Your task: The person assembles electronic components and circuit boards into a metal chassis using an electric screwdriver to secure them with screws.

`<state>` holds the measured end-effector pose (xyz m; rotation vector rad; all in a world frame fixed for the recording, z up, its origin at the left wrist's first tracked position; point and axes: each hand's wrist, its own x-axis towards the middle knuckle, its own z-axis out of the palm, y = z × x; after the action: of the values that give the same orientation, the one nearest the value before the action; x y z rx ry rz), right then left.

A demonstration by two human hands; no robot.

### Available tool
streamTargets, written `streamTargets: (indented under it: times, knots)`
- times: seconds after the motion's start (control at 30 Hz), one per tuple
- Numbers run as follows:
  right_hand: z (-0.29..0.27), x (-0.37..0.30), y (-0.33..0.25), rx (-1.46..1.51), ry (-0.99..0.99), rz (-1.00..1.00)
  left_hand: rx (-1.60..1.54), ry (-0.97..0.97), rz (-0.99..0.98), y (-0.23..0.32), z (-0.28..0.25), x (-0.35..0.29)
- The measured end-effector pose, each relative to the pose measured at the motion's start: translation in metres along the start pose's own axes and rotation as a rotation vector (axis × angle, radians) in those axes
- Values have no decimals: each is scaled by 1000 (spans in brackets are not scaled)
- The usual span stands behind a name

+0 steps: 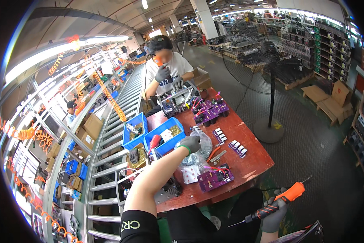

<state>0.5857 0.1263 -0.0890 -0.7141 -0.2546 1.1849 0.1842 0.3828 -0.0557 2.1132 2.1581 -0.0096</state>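
Your left hand (190, 143) seems closed on a clear plastic bag (198, 152); your right hand (276, 212), near right, grips an orange screwdriver (277, 200).

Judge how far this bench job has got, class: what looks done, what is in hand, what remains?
Looks done: nothing clearly. The purple circuit board lies near the table edge; its state is unreadable. In hand: the gloved left hand reaches into a clear plastic bag; the gloved right hand holds an orange-and-black electric screwdriver away from the table. Seemingly left: small white-topped purple boards lying loose.
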Motion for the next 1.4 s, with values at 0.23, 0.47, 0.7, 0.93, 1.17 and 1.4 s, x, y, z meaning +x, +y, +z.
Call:
streamTargets:
  times: [0.23,0.47,0.7,0.93,1.17,1.4]
  knots:
    - [-2,-4,3,12,-51,0,-68,-31,-17,7,-32,-1]
    - [5,-9,4,6,-31,-24,-273,146,108,22,-74,-29]
    - [5,-11,10,1,-57,-35,-530,120,367,25,-134,-119]
    - [19,-14,28,5,-167,10,-920,36,259,1,-143,-264]
    - [66,-34,44,-7,-290,44,-1295,127,228,-31,-127,-349]
    - [108,-90,65,-76,-509,34,-1764,95,14,-79,-116,-372]
